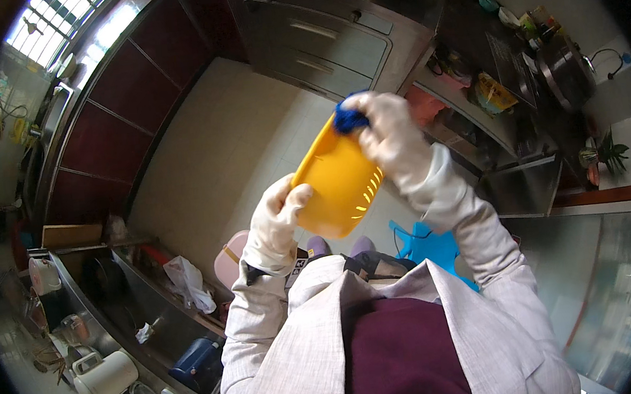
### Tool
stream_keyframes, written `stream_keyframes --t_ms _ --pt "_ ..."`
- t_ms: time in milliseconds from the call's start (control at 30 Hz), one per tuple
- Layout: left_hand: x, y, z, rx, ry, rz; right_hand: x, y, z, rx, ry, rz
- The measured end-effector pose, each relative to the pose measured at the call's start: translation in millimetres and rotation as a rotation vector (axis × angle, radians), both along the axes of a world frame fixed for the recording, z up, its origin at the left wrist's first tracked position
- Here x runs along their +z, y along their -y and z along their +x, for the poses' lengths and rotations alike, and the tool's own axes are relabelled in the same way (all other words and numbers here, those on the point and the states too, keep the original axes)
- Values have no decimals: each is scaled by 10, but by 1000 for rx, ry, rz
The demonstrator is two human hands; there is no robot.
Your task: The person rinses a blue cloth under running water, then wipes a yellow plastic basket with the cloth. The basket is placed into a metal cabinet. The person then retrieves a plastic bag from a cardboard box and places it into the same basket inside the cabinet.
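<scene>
A yellow plastic basin (333, 180) with a row of slots along one side is held tilted in front of my body, above the floor. My left hand (281, 214), in a whitish glove, grips its left rim with the thumb over the edge. At the far rim, my gloved right hand (388, 125) is closed on a bunched dark-blue cloth (350, 118), which touches the basin's upper edge. The right hand is slightly smeared by motion. Part of the cloth is hidden under its fingers.
A blue plastic stool (433, 248) and a pink round-topped object (232, 257) stand near my feet. To the left, a counter carries a white kettle (106, 378). Dark red cabinets (134, 93) and a drawer unit (316, 41) line the far side. An open cabinet door (523, 186) juts out at right.
</scene>
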State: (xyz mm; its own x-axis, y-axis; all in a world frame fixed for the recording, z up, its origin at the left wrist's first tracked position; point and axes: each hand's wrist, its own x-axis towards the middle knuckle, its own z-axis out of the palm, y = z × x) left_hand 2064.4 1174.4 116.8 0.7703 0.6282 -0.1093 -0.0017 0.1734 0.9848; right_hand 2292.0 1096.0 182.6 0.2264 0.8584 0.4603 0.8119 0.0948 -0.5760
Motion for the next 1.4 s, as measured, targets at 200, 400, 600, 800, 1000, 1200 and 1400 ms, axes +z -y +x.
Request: stream_keyframes --t_ms 200,400,600,800,1000,1200,1400 --pt "41 6 -2 -61 205 121 160 247 -721 203 327 123" --pt "180 91 -337 6 2 61 -504 174 941 48 -606 -298" --pt "126 -19 -295 -44 36 -73 121 227 650 -5 -822 16" --pt "138 -9 -257 91 105 -78 565 167 -335 288 343 -29" --pt "-274 -249 -400 -107 700 -569 -276 166 578 583 -976 -110" --pt "-913 -319 -601 527 595 -704 98 94 857 365 -1048 -10" --pt "-897 -338 -499 557 595 -641 524 -429 547 840 -736 62"
